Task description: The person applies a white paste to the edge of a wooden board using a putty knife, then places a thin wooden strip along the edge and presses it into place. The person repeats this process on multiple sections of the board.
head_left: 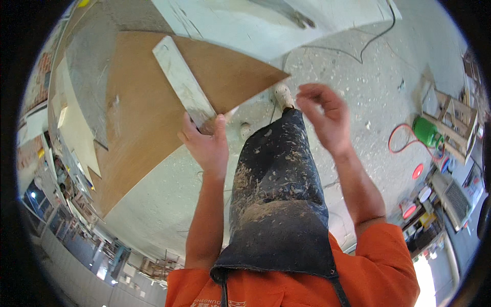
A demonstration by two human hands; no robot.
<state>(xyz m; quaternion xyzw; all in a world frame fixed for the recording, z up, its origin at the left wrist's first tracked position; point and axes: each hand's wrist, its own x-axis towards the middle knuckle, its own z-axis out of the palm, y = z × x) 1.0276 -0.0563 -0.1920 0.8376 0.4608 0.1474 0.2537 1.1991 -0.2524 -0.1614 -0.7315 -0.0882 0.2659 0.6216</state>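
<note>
My left hand [208, 146] grips the near end of a long, flat, whitish strip [181, 77], thumb on one side and fingers on the other. The strip lies slantwise over a large brown board [135, 123], its far end pointing up and left. Dark smudges mark the strip close to my hand. To the right, my right hand [327, 117] is raised in the air beyond the board's pointed corner. Its fingers are loosely bent, with a gap to the thumb and nothing visible in them.
A pale sheet [230, 30] lies beyond the brown board. A dark cable [376, 38] crosses the debris-strewn floor. At right are a green gas cylinder [426, 130] with a red hose and a wooden frame [452, 112]. My stained dark apron [279, 179] hangs between my arms.
</note>
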